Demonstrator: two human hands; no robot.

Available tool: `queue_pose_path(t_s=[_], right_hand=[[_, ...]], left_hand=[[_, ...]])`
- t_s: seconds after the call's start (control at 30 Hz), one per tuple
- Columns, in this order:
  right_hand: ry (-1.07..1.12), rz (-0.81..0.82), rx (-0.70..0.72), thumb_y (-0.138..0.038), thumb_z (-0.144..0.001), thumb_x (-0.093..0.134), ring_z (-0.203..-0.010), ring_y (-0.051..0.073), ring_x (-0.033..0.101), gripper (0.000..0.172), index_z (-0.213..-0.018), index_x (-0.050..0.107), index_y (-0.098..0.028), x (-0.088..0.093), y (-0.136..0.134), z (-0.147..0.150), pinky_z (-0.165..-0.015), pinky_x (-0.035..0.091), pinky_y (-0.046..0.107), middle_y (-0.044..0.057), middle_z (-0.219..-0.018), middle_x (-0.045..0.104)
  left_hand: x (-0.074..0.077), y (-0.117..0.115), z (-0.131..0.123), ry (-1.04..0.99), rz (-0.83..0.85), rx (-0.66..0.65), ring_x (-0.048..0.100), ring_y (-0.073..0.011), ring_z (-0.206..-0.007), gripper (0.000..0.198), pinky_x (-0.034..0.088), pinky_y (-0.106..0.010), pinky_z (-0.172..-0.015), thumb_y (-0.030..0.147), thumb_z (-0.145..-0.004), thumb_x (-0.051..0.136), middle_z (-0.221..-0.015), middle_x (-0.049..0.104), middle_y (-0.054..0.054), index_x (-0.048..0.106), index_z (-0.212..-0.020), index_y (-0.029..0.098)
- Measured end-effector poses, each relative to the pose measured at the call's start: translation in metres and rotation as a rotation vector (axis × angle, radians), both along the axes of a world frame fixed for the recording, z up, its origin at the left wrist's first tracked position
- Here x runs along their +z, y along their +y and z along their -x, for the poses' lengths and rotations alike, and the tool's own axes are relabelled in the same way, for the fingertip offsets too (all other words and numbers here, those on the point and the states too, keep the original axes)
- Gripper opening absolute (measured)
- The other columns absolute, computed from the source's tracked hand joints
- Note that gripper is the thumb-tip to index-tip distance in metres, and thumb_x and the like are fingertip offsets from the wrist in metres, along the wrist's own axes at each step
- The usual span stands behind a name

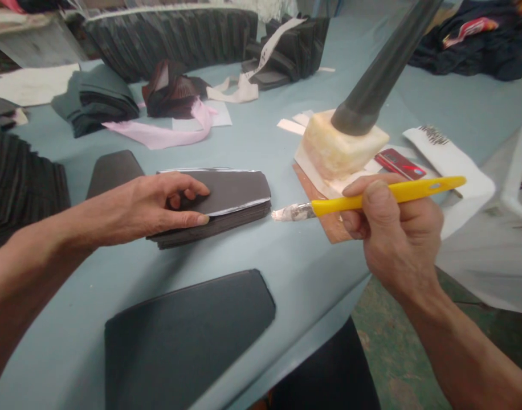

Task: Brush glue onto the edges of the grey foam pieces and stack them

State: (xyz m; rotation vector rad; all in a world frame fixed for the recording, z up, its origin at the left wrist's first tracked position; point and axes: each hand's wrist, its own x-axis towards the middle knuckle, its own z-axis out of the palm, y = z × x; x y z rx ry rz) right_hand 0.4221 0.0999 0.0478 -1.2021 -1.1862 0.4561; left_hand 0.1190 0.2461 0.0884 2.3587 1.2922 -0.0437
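My right hand (391,233) pinches a yellow-handled paintbrush (363,199) between thumb and fingers. The brush points left; its whitish, caked bristles are just off the right end of a stack of dark, flat pieces (231,191). White lines run along the near and far edges of the top piece. On the stack's left part rests my left hand (158,205), its index finger laid over the top and its thumb along the near edge, the two apart. Its other fingers curl underneath, partly hidden. Closer to me lies a larger dark panel (192,336).
A cream block (338,142) with a dark tapered tube (384,68) stands on a brown board (335,228). Long rows of dark pieces (171,42) line the back. Pink cloth (158,132), a red card-like item (400,164) and more dark stacks (21,182) lie around.
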Motion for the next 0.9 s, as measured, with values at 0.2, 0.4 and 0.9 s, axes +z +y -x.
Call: queue_pose_path(t_s=[0.2, 0.4, 0.9], right_hand=[[0.050, -0.036, -0.024, -0.057, -0.100, 0.072, -0.046, 0.010, 0.049, 0.038, -0.087, 0.072, -0.021, -0.005, -0.002, 0.000, -0.041, 0.036, 0.023, -0.005, -0.055, 0.054], [0.141, -0.157, -0.002, -0.039, -0.097, 0.079, -0.047, 0.011, 0.051, 0.019, -0.087, 0.072, -0.024, -0.003, -0.008, 0.005, -0.041, 0.037, 0.025, -0.005, -0.058, 0.059], [-0.604, -0.325, -0.044, -0.022, -0.098, 0.076, -0.069, 0.015, 0.078, 0.014, -0.107, 0.068, -0.028, 0.002, -0.028, 0.002, -0.066, 0.063, 0.029, 0.001, -0.103, 0.086]], left_hand=[[-0.006, -0.014, -0.004, 0.055, -0.259, -0.174, 0.071, -0.0293, -0.092, 0.055, 0.057, -0.043, -0.088, 0.058, -0.092, 0.049, -0.111, 0.074, -0.010, 0.073, -0.128, 0.024], [-0.013, -0.032, -0.009, 0.202, -0.415, -0.190, 0.069, -0.0330, -0.102, 0.042, 0.054, -0.047, -0.085, 0.037, -0.096, 0.040, -0.122, 0.068, -0.014, 0.062, -0.128, 0.022], [0.031, -0.109, 0.036, 0.055, -0.931, -0.037, 0.070, -0.0286, -0.098, 0.007, 0.049, -0.040, -0.075, 0.028, -0.103, 0.041, -0.103, 0.071, -0.006, 0.048, -0.103, 0.027]])
